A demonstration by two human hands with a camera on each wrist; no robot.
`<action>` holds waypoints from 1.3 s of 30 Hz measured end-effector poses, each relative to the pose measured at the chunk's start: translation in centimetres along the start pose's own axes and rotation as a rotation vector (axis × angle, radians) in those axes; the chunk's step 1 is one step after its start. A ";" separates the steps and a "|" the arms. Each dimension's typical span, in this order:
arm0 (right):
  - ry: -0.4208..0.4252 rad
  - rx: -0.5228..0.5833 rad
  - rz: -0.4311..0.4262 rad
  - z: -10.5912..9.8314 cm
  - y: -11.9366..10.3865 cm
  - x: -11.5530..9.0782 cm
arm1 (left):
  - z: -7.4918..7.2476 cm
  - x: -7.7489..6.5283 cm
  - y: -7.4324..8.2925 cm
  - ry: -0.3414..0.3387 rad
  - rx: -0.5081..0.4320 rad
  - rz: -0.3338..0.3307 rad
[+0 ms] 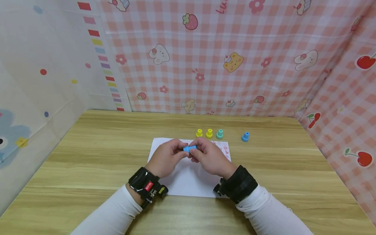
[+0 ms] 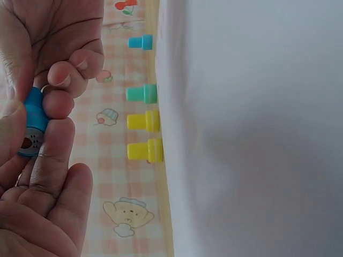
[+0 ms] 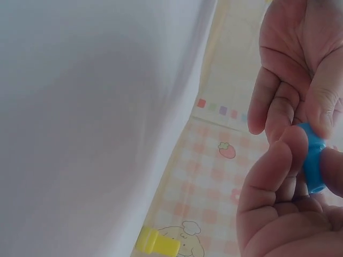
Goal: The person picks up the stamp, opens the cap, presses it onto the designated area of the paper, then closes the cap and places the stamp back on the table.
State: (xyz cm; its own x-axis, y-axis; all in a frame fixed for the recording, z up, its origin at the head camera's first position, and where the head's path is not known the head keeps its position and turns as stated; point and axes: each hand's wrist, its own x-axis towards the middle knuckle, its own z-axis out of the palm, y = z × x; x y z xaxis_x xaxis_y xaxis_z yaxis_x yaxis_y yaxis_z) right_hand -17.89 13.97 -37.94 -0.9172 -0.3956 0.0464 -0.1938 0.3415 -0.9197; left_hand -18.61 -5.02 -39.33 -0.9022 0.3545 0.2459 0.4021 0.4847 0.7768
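Over the paper, my left hand (image 1: 165, 158) and right hand (image 1: 214, 158) meet at a small blue stamp (image 1: 189, 148). Fingers and thumb of the left hand pinch its wider end, while those of the right hand pinch the narrow handle. The left wrist view shows the stamp (image 2: 34, 120) tilted, its grey patterned face turned partly to the camera. In the right wrist view the blue handle (image 3: 313, 171) shows between the fingers. Below the hands lies a white sheet of paper (image 1: 191, 182) with pink prints (image 1: 226, 150) near its upper right corner, partly covered by the right hand.
Behind the paper stand two yellow stamps (image 1: 209, 133) and a teal stamp (image 1: 219, 134). Another blue stamp (image 1: 245, 137) stands farther right. The wooden table (image 1: 102, 147) backs onto a pink checked cloth (image 1: 188, 65), with more printed cloth on both sides.
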 end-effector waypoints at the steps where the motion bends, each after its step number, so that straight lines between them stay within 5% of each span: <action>1: -0.001 0.008 -0.001 0.0 0.0 0.0 | 0.0 0.0 0.0 0.002 -0.006 0.004; 39: -0.025 0.044 0.020 -0.2 0.0 0.2 | 0.0 0.0 0.1 -0.001 -0.100 -0.029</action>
State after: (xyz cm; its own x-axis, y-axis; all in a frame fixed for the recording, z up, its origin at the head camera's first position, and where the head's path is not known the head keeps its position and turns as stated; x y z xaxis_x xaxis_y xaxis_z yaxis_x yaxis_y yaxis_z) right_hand -18.13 14.10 -37.88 -0.9115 -0.4108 0.0185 -0.1595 0.3118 -0.9367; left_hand -18.63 -4.98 -39.26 -0.9132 0.3419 0.2218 0.3579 0.4125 0.8377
